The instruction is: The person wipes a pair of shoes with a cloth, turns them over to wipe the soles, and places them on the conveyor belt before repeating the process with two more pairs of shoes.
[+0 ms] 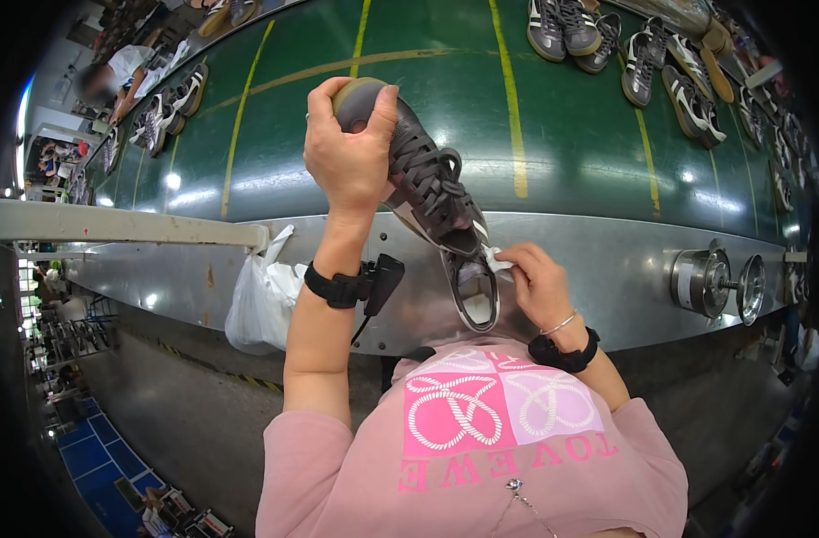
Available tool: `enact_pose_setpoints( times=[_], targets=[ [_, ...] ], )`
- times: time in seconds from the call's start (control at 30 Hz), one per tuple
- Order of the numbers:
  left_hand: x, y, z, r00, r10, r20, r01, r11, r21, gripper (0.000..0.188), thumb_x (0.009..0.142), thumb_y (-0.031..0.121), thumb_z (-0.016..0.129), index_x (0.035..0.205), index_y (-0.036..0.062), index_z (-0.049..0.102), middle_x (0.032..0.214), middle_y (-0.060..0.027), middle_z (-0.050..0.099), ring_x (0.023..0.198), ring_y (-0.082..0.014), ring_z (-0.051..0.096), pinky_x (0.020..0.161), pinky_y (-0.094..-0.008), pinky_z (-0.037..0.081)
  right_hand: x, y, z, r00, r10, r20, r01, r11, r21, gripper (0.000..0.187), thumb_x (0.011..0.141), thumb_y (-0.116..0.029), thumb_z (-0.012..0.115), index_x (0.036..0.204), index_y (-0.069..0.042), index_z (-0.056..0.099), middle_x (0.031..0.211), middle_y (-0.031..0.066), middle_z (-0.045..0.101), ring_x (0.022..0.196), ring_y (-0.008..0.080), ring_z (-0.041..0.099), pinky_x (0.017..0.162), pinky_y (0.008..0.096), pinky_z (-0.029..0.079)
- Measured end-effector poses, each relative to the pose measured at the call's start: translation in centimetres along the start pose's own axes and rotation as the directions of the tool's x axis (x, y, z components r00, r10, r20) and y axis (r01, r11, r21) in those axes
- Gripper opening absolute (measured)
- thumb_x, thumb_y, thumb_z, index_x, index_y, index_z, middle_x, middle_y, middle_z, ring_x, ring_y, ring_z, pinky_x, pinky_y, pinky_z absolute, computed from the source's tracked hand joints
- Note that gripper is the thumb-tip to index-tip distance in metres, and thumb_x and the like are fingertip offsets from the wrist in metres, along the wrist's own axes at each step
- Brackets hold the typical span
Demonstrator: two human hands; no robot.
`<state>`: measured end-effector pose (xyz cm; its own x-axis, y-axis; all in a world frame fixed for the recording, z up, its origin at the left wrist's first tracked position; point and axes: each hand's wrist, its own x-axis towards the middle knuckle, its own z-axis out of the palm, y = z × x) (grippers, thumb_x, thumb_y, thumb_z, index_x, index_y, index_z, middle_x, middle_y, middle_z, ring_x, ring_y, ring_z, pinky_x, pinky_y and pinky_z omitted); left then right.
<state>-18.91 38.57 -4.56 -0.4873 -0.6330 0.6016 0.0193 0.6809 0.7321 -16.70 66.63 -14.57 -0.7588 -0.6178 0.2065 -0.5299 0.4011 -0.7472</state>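
A dark grey lace-up sneaker [423, 166] with white side stripes is held over the metal ledge, toe pointing away from me and to the left. My left hand [351, 148] is wrapped round its toe, thumb on the upper and fingers over the sole edge. The heel opening [474, 300] is nearest my body. My right hand [537, 282] pinches a small white cloth [494, 260] against the shoe's right side, near the collar. The fingertips of that hand are partly covered by the cloth.
A green belt [293, 134] with yellow lines runs beyond the metal ledge [589, 269]. More sneakers [638, 67] lie on it at right and far left. A white plastic bag [264, 291] hangs at left below a pale rail [131, 224]. A metal dispenser [701, 280] stands at right. Another person [127, 72] is at far left.
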Motion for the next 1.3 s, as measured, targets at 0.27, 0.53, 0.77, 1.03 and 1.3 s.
enact_pose_setpoints(
  times=[0.27, 0.53, 0.77, 1.03, 1.3],
  targets=[
    [-0.2, 0.2, -0.4, 0.999, -0.048, 0.01, 0.049, 0.994, -0.094, 0.048, 0.083, 0.037, 0.082, 0.111, 0.0039, 0.061, 0.098, -0.01, 0.067, 0.086, -0.0229, 0.066, 0.08, -0.0355, 0.054, -1.8, 3.3, -1.4, 0.978, 0.167, -0.125, -0.165, 0.986, 0.028, 0.025, 0.085, 0.002, 0.064, 0.107, -0.007, 0.07, 0.11, 0.0131, 0.067, 0.096, 0.0345, 0.067, 0.079, 0.0402, 0.055],
    [1.7, -7.5, -3.1, 0.804, -0.474, 0.358, 0.577, 0.766, -0.283, 0.042, 0.088, 0.031, 0.078, 0.111, 0.0004, 0.061, 0.099, -0.0075, 0.064, 0.091, -0.0169, 0.061, 0.083, -0.0316, 0.052, -2.7, 4.1, -3.7, 0.982, 0.161, -0.099, -0.175, 0.973, -0.151, 0.053, 0.084, -0.018, 0.073, 0.134, -0.007, 0.057, 0.132, 0.0167, 0.054, 0.107, 0.0322, 0.056, 0.087, 0.0374, 0.05],
    [-8.2, -11.0, -1.1, 0.618, -0.352, 0.704, 0.082, 0.918, 0.387, 0.072, 0.092, 0.043, 0.068, 0.148, 0.0074, 0.041, 0.133, -0.0317, 0.053, 0.121, -0.0468, 0.05, 0.106, -0.0484, 0.04, -2.1, 2.9, -1.3, 0.923, 0.186, 0.337, -0.263, 0.943, 0.202, 0.068, 0.087, -0.021, 0.071, 0.147, -0.009, 0.041, 0.136, 0.0206, 0.049, 0.116, 0.0369, 0.055, 0.096, 0.0406, 0.048],
    [-11.7, -11.3, -3.5, 0.506, -0.272, 0.819, 0.233, 0.957, 0.174, 0.067, 0.097, 0.039, 0.063, 0.151, 0.0066, 0.037, 0.148, -0.0282, 0.038, 0.134, -0.0422, 0.04, 0.111, -0.0457, 0.036, -1.9, 3.0, 0.2, 0.93, 0.189, 0.316, -0.26, 0.944, 0.202, 0.069, 0.085, -0.019, 0.072, 0.146, -0.011, 0.039, 0.129, 0.0223, 0.053, 0.114, 0.0396, 0.057, 0.098, 0.0423, 0.047],
    [-15.0, -6.5, -6.0, 0.453, -0.443, 0.774, 0.623, 0.778, 0.081, 0.095, 0.083, 0.028, 0.081, 0.156, 0.0061, 0.024, 0.155, -0.0208, 0.03, 0.127, -0.0297, 0.051, 0.097, -0.0375, 0.05, -2.0, 4.0, 0.3, 0.922, 0.246, 0.3, -0.326, 0.91, 0.256, 0.067, 0.083, -0.015, 0.07, 0.144, -0.014, 0.043, 0.123, 0.017, 0.057, 0.085, 0.0277, 0.06, 0.079, 0.0367, 0.052]
  ],
)
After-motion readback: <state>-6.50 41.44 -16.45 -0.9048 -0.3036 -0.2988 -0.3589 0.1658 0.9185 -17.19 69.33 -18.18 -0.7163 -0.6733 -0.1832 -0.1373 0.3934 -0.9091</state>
